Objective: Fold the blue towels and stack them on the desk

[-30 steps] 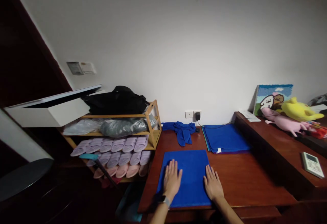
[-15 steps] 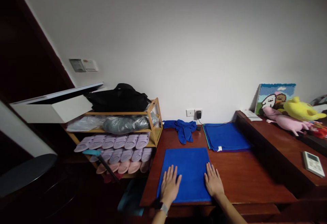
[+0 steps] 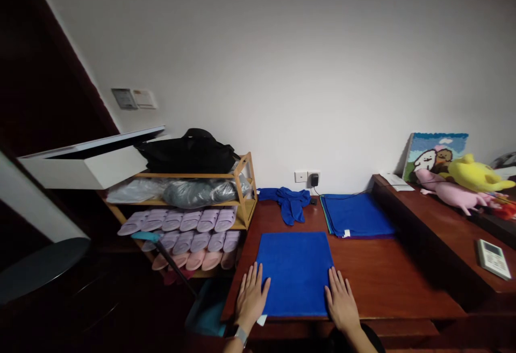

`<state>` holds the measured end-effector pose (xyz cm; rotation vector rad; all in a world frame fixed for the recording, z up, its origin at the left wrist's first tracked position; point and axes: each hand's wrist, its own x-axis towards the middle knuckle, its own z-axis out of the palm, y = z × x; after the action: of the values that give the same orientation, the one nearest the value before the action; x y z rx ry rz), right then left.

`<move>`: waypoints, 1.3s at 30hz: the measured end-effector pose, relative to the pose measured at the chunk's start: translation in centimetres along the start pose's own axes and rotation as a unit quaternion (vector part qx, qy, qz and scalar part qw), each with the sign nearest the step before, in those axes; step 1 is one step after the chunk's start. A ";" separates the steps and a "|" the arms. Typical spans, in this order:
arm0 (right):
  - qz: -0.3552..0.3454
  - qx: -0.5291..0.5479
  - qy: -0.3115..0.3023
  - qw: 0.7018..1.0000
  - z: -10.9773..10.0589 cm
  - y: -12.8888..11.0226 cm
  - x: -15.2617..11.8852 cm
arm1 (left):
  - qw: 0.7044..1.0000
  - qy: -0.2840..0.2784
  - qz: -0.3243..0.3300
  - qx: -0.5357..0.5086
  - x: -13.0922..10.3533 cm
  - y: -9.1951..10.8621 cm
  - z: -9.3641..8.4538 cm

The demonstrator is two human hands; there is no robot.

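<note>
A square blue cloth (image 3: 296, 272) lies flat on the reddish-brown wooden table (image 3: 387, 275), near its front edge. My left hand (image 3: 252, 295) rests palm down across the cloth's left edge, its fingers stretched out. At the right edge, my right hand (image 3: 342, 296) lies flat too, fingers extended, partly on the cloth and partly on the wood. A small white tag (image 3: 262, 319) pokes out below the cloth's front left corner, beside my left wrist. Neither hand grips anything.
Behind lie a crumpled blue cloth (image 3: 292, 202) and a stack of folded blue cloths (image 3: 358, 214). A charger (image 3: 314, 179) sits in the wall socket. Left stands a wooden rack (image 3: 244, 202) with slippers. On the right ledge are plush toys (image 3: 451, 191) and a remote (image 3: 494, 259).
My left hand has slid left from the cloth's surface to its left edge. My right hand has shifted slightly right and down. The white tag at the front left corner now shows.
</note>
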<state>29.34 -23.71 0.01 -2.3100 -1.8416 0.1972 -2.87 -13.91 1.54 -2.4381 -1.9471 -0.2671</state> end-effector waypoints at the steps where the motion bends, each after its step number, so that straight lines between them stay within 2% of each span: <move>1: -0.001 0.000 0.001 1.000 0.1 0.0 -0.2 | 1.000 0.002 0.004 0.003 0.1 0.2 -0.2; 3: 0.002 0.003 0.002 1.000 0.0 0.0 -0.4 | 1.000 0.020 0.020 0.000 0.4 1.7 -0.5; 4: 0.003 0.006 0.002 1.000 -0.1 -0.1 -0.4 | 0.999 0.031 0.034 -0.008 0.5 3.1 -0.7; 7: 0.002 0.017 0.002 1.000 -0.6 -0.3 -0.3 | 0.991 0.041 0.114 -0.060 0.9 9.7 -0.7; 9: -0.003 0.019 -0.003 1.000 -0.8 -0.2 -0.2 | 0.976 0.020 0.192 -0.099 0.9 14.7 -0.4; 11: -0.012 0.016 -0.014 1.000 -1.0 -0.1 -0.3 | 0.963 -0.011 0.240 -0.123 0.9 18.7 0.0; 13: -0.017 0.009 -0.026 0.999 -1.0 0.0 -0.3 | 0.959 -0.039 0.248 -0.131 0.8 20.5 0.6; 14: -0.016 0.007 -0.028 0.999 -1.0 0.0 -0.3 | 0.960 -0.045 0.243 -0.131 0.8 20.6 0.8; 15: -0.012 0.006 -0.026 1.000 -0.9 0.0 -0.3 | 0.962 -0.046 0.234 -0.129 0.7 20.0 0.9; 17: -0.005 0.009 -0.017 1.000 -0.8 0.0 -0.2 | 0.971 -0.038 0.206 -0.117 0.7 17.3 0.9; 23: -0.001 0.019 0.000 1.000 -0.1 0.1 -0.1 | 0.999 -0.023 0.033 -0.032 0.1 4.3 -0.2; 26: 0.007 0.006 -0.014 1.000 0.2 0.2 -0.3 | 1.000 -0.013 0.004 -0.013 -0.4 0.3 -0.2; 28: 0.014 -0.001 -0.027 1.000 0.4 0.3 -0.1 | 1.000 -0.007 0.006 -0.013 -0.6 -0.5 0.2; 31: 0.012 0.000 -0.017 1.000 -0.1 0.3 1.2 | 1.000 0.012 0.010 -0.015 -0.6 -0.3 0.8; 35: 0.001 0.004 0.007 1.000 -1.9 -0.6 5.3 | 0.999 0.022 0.011 -0.022 -0.6 -0.1 1.4; 39: 0.012 0.007 -0.022 1.000 -2.6 -1.3 9.1 | 0.999 0.008 0.016 -0.028 -0.8 -1.6 2.2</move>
<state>30.75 -14.67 2.92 -2.3390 -1.8270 0.2655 -4.31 -14.06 -0.85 -2.4889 -1.9187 -0.3444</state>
